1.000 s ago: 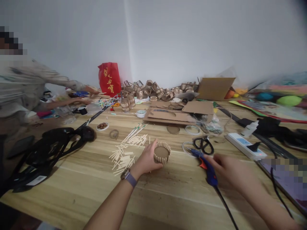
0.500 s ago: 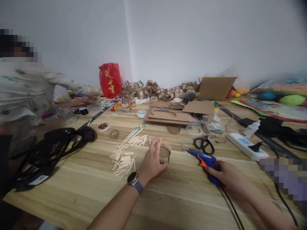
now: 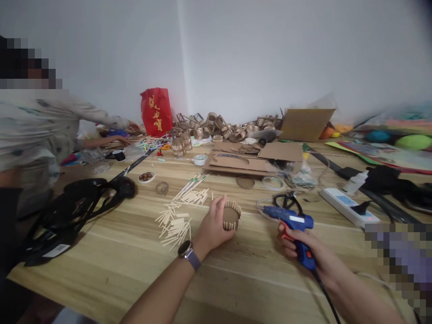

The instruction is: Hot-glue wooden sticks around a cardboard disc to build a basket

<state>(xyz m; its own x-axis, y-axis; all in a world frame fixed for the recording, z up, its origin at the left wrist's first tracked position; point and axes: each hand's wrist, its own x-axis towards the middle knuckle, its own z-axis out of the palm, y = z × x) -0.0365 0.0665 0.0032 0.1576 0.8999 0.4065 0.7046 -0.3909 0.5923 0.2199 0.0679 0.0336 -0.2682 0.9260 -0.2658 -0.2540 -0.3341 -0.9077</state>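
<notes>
My left hand [image 3: 216, 227] is closed around the left side of a small round cardboard base [image 3: 232, 216] on the table, its rim edged with short upright wooden sticks. My right hand [image 3: 303, 243] grips a blue glue gun [image 3: 290, 218] by its handle, with fingers at the red trigger. The nozzle points left toward the base, apart from it. Loose short wooden sticks [image 3: 177, 229] lie left of my left hand, and more sticks [image 3: 194, 196] are piled behind them.
Black-handled scissors [image 3: 286, 200] lie behind the glue gun. A white power strip [image 3: 349, 207] is on the right. Cardboard sheets [image 3: 243, 164] and several small stick baskets [image 3: 216, 128] stand farther back. A black object [image 3: 77, 211] lies left. A person [image 3: 40, 130] reaches across the table's far left.
My right hand has lifted the glue gun and turned it upright, fingers now wrapped around the handle and trigger. My left hand stays on the base. The other person's arms have shifted.
</notes>
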